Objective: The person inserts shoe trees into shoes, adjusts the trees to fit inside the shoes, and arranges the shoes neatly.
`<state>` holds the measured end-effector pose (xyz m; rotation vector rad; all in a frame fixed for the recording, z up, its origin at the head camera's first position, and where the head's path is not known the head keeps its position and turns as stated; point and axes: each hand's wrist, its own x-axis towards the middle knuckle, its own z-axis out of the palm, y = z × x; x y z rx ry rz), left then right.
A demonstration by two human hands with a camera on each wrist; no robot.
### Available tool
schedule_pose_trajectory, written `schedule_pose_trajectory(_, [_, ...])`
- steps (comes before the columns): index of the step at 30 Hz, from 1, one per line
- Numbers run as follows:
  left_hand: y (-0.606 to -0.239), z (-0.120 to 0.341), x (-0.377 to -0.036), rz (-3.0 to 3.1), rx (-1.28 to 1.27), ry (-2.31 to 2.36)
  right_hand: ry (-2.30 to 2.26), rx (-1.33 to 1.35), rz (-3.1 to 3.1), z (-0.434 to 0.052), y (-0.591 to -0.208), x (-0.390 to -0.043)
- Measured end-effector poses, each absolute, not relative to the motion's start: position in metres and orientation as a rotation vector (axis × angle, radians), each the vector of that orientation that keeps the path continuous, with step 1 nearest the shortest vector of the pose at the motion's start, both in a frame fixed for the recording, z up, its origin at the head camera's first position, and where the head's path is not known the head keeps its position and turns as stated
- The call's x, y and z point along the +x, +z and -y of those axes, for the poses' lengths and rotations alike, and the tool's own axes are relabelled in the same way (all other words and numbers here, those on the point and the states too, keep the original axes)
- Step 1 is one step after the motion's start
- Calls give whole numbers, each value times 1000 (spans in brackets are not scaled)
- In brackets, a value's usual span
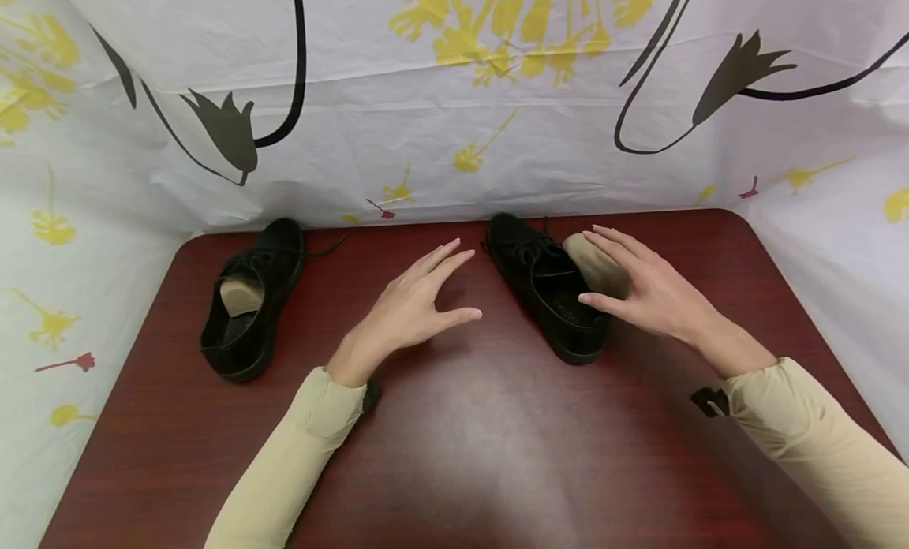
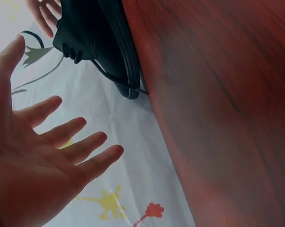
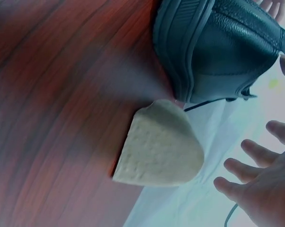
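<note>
A black lace-up shoe [image 1: 547, 293] stands at the right of the table, its opening showing a dark insole. Close against its right side lies a beige, rounded shoe insert [image 3: 156, 146], dimpled and with one straight edge. My right hand [image 1: 649, 293] hovers over that insert with the fingers spread, and it holds nothing. Between the two shoes my left hand [image 1: 408, 304] is held above the table, fingers extended and thumb apart, also without anything in it. The other black shoe [image 1: 256, 296] stands at the left with a similar beige insert [image 1: 241, 295] inside its opening.
Both shoes rest on a dark red wooden table [image 1: 454, 446] near its far edge. A white cloth [image 1: 398, 131] with yellow, grey and red flower prints hangs behind and along the sides. A loose lace [image 1: 328, 248] sticks out beside the left shoe.
</note>
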<state>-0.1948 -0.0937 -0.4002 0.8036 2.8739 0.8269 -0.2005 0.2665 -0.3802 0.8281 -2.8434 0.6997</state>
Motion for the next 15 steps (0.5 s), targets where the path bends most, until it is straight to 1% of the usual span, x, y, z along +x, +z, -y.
schedule_pose_trajectory(8, [-396, 85, -200, -2842, 795, 868, 728, 777, 2843, -281, -383, -196])
schedule_pose_trajectory(15, [-395, 77, -206, -2787, 839, 936, 729, 748, 2864, -289, -385, -195])
